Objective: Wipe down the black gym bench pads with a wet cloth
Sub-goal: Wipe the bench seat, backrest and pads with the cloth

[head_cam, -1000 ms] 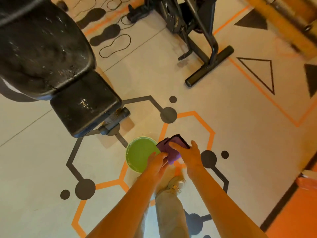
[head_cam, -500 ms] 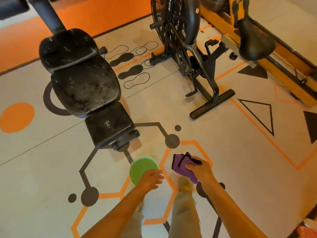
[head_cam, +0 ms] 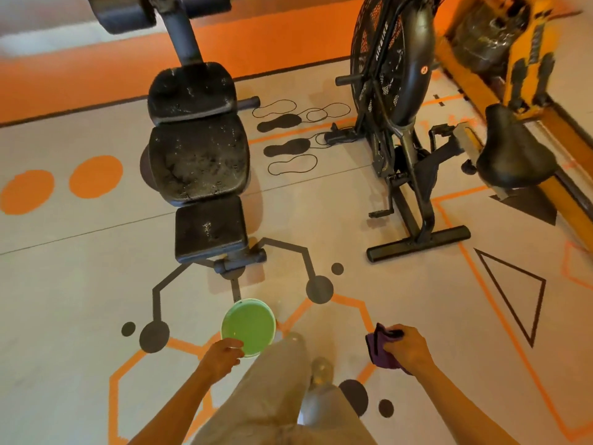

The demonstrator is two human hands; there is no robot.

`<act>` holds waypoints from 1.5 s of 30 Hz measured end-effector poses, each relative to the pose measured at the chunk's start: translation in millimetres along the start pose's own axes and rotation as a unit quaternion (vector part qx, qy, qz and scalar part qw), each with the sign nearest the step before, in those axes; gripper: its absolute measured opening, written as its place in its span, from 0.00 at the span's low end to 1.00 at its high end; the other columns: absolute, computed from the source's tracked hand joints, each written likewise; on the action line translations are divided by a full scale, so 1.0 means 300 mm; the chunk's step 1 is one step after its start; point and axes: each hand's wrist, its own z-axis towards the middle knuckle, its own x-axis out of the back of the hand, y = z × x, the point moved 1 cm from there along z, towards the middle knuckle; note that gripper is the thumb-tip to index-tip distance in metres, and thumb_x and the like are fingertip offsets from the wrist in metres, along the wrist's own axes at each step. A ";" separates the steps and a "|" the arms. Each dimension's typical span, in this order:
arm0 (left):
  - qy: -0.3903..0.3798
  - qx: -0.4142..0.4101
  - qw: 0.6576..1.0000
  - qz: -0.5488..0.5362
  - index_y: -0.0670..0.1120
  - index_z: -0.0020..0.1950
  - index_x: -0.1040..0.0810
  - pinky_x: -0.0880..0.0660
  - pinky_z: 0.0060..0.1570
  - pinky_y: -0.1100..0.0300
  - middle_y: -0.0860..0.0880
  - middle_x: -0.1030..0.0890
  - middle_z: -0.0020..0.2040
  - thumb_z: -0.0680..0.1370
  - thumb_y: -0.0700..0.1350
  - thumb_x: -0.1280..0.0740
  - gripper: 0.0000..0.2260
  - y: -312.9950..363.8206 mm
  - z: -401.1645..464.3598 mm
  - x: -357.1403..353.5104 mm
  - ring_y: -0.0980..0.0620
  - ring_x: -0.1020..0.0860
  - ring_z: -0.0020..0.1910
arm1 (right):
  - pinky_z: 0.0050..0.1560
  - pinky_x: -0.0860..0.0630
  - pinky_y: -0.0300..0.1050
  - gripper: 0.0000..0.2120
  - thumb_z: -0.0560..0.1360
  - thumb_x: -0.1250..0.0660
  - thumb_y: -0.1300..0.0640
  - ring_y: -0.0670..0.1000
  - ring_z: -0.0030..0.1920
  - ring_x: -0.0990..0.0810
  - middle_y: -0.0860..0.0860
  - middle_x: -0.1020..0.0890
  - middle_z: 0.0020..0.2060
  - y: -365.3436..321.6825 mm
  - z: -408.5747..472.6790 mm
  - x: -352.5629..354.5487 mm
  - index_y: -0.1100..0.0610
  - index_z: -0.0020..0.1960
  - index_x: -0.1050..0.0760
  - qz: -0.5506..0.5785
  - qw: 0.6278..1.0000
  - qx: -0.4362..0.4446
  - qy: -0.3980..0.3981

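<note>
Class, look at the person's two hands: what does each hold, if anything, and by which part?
The right hand grips the purple cloth bunched around its middle. The left hand is curled at the near rim of the green bowl; a real hold cannot be told.
</note>
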 end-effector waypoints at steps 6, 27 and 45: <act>-0.026 0.011 0.997 0.072 0.40 0.44 0.25 0.35 0.19 0.72 0.44 0.26 0.34 0.78 0.28 0.39 0.09 0.184 0.093 -0.099 0.53 0.27 0.27 | 0.41 0.30 0.44 0.05 0.72 0.32 0.65 0.57 0.41 0.24 0.58 0.22 0.39 -0.143 0.199 0.130 0.57 0.42 0.26 -0.101 0.995 0.010 -0.025; 0.057 -0.009 0.998 -0.015 0.42 0.43 0.19 0.22 0.51 0.46 0.41 0.17 0.42 0.66 0.41 0.31 0.07 0.963 0.664 0.019 0.43 0.19 0.44 | 0.54 0.25 0.46 0.09 0.77 0.37 0.50 0.56 0.49 0.22 0.56 0.20 0.48 -1.003 0.893 0.527 0.55 0.43 0.28 -0.239 0.969 0.048 -0.036; 0.102 0.033 0.984 -0.142 0.37 0.38 0.27 0.31 0.21 0.68 0.41 0.27 0.35 0.81 0.27 0.49 0.16 1.641 0.769 -0.077 0.46 0.25 0.28 | 0.40 0.28 0.44 0.08 0.76 0.32 0.54 0.54 0.39 0.24 0.54 0.23 0.35 -1.915 1.460 0.701 0.57 0.40 0.27 -0.336 0.919 0.173 -0.113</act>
